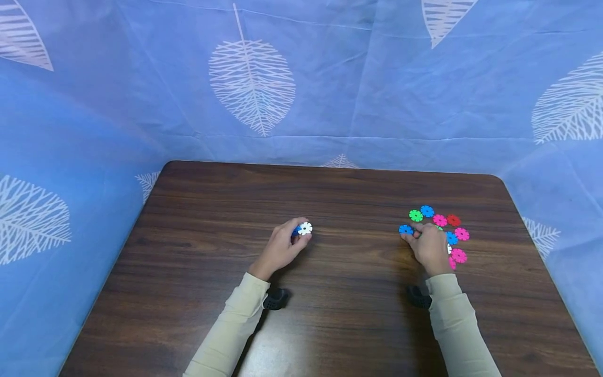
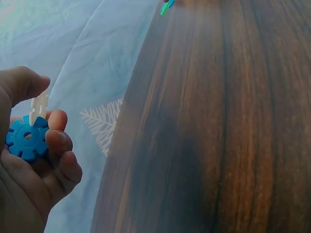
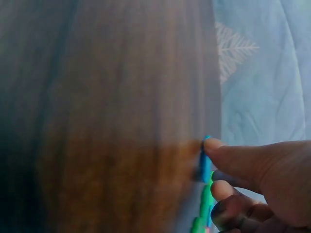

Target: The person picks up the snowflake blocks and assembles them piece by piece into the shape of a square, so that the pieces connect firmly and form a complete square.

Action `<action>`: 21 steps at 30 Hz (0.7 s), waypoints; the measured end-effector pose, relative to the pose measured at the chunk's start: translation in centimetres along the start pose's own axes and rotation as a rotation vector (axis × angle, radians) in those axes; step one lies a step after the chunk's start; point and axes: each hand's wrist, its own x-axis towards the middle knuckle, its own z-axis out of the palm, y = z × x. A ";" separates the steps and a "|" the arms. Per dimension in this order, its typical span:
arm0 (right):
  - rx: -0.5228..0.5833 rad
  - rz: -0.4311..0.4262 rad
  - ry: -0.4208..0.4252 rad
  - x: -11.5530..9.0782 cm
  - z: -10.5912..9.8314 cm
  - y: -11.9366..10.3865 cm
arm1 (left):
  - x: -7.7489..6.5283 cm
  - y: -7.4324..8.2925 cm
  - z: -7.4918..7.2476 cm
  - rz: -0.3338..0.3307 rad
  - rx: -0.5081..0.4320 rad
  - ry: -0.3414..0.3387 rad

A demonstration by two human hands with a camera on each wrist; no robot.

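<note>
My left hand (image 1: 281, 246) holds two joined notched plastic discs over the left-middle of the table, pinched between thumb and fingers. One is a white disc (image 1: 305, 228); the other, a blue disc (image 2: 27, 138), sits against the palm with the white piece standing edge-on in it. At the right, my right hand (image 1: 431, 246) has its thumb and index finger at the edge of a single blue disc (image 1: 405, 229), pinching it. Some discs beneath the right hand are partly hidden.
Several loose discs lie around the right hand, among them a green disc (image 1: 416, 215), a red disc (image 1: 453, 220) and a pink disc (image 1: 459, 255). The dark wooden table (image 1: 348, 293) ends at a blue leaf-patterned cloth (image 1: 330, 78) behind it.
</note>
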 end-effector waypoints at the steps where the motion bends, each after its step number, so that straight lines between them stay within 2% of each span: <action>1: -0.005 0.007 -0.003 0.0 0.1 0.0 | 0.0 0.0 0.0 -0.007 -0.002 -0.008; 8: -0.028 0.048 0.006 0.1 0.3 0.0 | -0.2 -0.2 0.1 -0.009 -0.004 -0.019; 15: 0.040 0.074 0.053 0.4 0.2 -0.3 | -0.3 -0.1 0.1 0.002 0.023 -0.009; 21: 0.091 0.101 0.016 0.2 0.1 -0.3 | -0.2 0.2 -0.3 -0.035 0.019 -0.016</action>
